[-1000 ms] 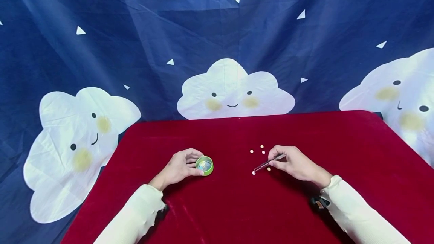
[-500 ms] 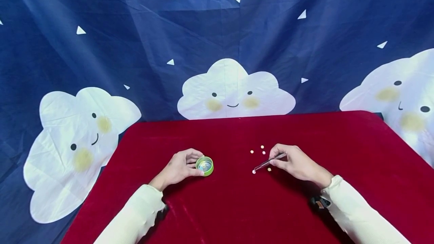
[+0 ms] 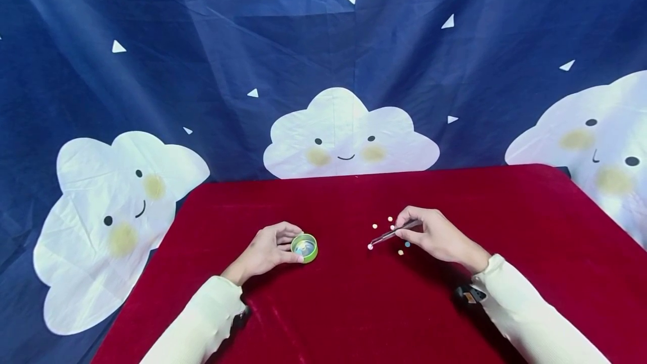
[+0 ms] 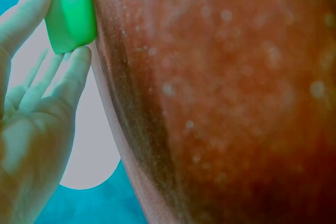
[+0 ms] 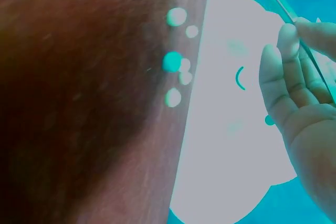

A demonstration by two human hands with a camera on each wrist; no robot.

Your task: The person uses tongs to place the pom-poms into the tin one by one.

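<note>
My left hand holds a small round green tin on the red cloth, thumb at the near side and fingers at the far side. In the left wrist view the tin's green wall shows between thumb and fingertips. My right hand pinches a pair of metal tweezers. At their tips is a tiny pinkish-white ball, seemingly just above the cloth. Near that hand lie several small balls, among them a blue one and a yellow one.
A red velvet cloth covers the table. Behind its far edge hangs a dark blue curtain with white smiling clouds. Farther back lie pale balls, one of them yellowish. Cloth lies between the tin and the balls.
My right hand has moved up and left, carrying the pinkish-white ball in the tweezers. A blue ball hidden before now shows. The left hand and tin stay put.
</note>
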